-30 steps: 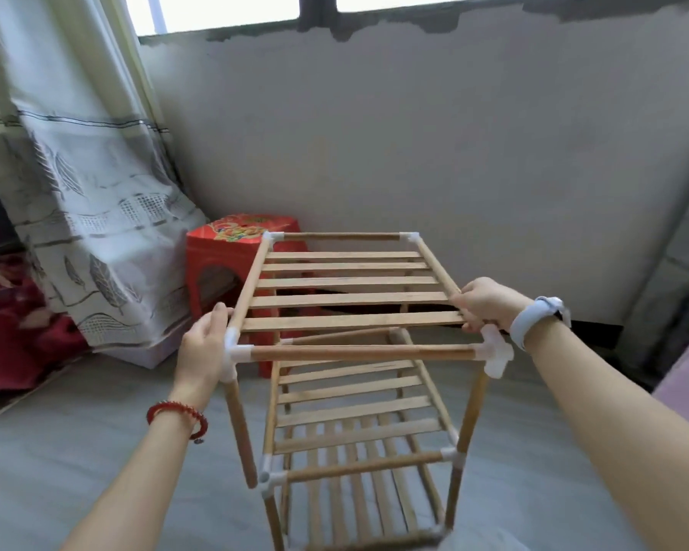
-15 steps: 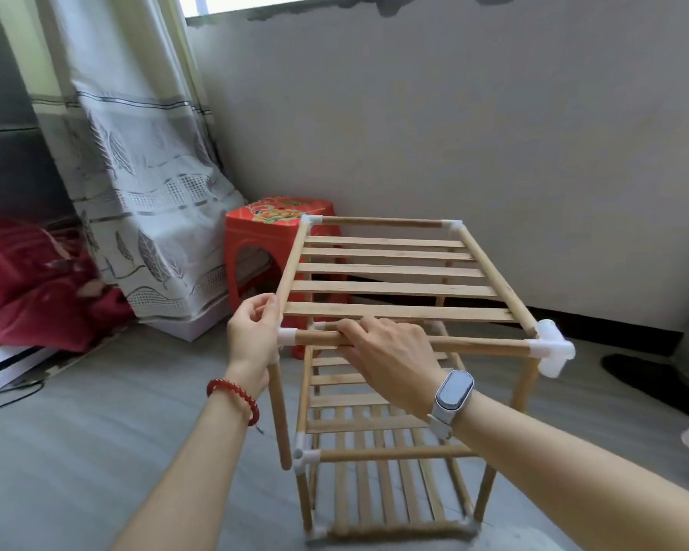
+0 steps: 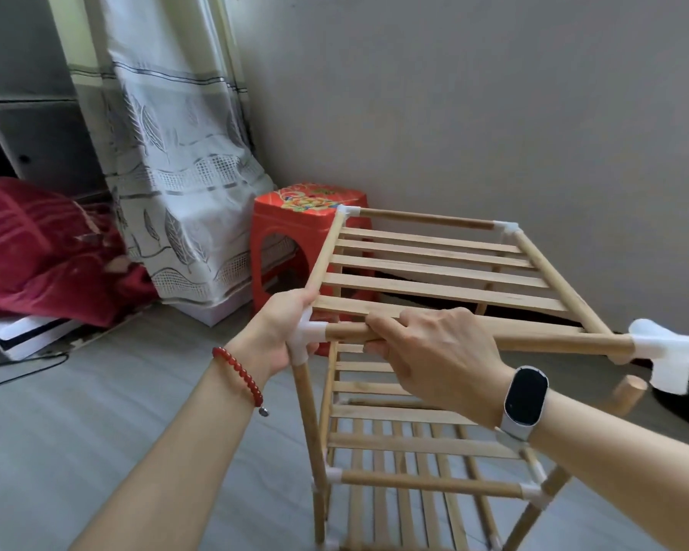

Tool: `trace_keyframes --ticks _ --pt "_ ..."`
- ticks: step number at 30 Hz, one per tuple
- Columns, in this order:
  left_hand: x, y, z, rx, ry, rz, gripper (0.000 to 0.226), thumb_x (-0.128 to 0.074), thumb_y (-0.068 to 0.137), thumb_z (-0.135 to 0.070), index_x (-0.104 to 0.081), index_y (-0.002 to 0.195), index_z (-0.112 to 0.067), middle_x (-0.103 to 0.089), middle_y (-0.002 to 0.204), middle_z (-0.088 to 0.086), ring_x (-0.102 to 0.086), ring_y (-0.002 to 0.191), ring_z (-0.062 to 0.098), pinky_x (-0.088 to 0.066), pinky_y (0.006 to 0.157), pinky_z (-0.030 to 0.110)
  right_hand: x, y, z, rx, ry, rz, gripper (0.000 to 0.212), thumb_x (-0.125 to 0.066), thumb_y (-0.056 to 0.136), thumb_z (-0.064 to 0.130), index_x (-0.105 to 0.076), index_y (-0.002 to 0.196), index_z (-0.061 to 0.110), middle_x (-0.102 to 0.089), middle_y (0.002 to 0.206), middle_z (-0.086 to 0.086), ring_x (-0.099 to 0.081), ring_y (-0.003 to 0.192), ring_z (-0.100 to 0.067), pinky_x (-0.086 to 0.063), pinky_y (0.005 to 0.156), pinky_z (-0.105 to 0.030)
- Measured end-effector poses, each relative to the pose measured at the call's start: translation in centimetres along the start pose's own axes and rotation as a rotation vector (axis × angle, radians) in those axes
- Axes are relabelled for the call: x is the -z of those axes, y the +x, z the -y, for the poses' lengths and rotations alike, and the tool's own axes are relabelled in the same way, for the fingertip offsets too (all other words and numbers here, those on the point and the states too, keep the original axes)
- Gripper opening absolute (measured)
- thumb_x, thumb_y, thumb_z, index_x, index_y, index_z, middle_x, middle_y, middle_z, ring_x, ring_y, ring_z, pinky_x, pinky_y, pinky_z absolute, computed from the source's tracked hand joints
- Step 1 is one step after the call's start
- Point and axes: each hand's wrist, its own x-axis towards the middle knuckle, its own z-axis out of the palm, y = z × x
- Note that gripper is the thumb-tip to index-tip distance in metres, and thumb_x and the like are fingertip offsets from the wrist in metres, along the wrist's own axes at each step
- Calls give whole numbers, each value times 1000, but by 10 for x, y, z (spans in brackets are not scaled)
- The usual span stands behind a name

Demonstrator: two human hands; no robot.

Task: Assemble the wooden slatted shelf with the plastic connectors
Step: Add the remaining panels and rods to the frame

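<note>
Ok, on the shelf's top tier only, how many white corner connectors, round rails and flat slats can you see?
white corner connectors: 4
round rails: 4
flat slats: 5
Total: 13
</note>
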Motion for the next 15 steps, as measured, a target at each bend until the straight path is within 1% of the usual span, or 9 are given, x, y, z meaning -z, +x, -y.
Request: trace_keyframes --ticks 2,4,5,7,9,11,13,14,15 --pt "0 4 4 -10 1 -30 31 -36 101 -31 -59 107 -11 -60 76 3 -48 51 11 -35 45 23 -3 3 -1 -18 30 38 39 -29 91 42 -62 82 22 -42 45 8 -18 35 -10 -2 37 -17" --pt "0 5 7 -12 -42 -40 30 -36 101 -30 -60 103 -12 -63 72 1 -51 49 11 -36 46 23 -2 6 -1 -40 66 77 41 -28 93 44 -62 82 25 -46 48 9 -25 36 -10 -5 37 -16" --pt "1 7 8 -12 -63 -41 30 -36 101 -30 -60 100 -13 -64 67 -1 -52 45 9 -37 44 22 0 8 0 -47 89 123 39 -29 95 45 -63 87 26 -48 52 10 -31 40 -10 -10 37 -17" --pt "2 9 8 -13 -90 -46 33 -33 102 -32 -60 98 -14 -64 57 -4 -53 39 6 -38 40 21 8 13 -1 -106 231 267 31 -34 97 47 -60 102 31 -49 62 12 -43 50 -7 -24 41 -20" --pt "2 11 9 -15 -116 -32 36 -30 103 -33 -60 98 -13 -65 56 -3 -55 38 6 -39 36 17 11 21 -3 -190 383 403 28 -39 96 50 -60 107 35 -53 66 11 -47 55 -5 -31 45 -22" --pt "2 10 9 -16 -152 -29 40 -28 103 -35 -59 100 -10 -65 64 1 -57 38 7 -38 34 15 9 28 -7 -247 494 518 30 -42 94 52 -62 105 33 -55 67 8 -48 55 -8 -34 47 -23" --pt "2 9 9 -3 -196 12 48 -24 102 -41 -58 108 -8 -67 81 5 -64 47 7 -51 39 20 5 30 -8 -272 572 579 31 -43 94 52 -64 100 30 -55 65 7 -47 55 -10 -35 49 -26" --pt "2 8 9 5 -219 52 54 -21 102 -45 -57 114 -8 -68 92 8 -67 55 9 -39 65 16 3 27 -8 -262 565 575 31 -43 94 52 -64 99 30 -55 65 7 -47 55 -10 -35 49 -26" --pt "3 5 8 8 -238 93 57 -19 101 -48 -57 117 -8 -67 102 10 -69 58 12 -38 42 13 3 24 -7 -240 521 543 31 -41 94 51 -63 100 30 -55 66 7 -48 55 -9 -35 48 -24"
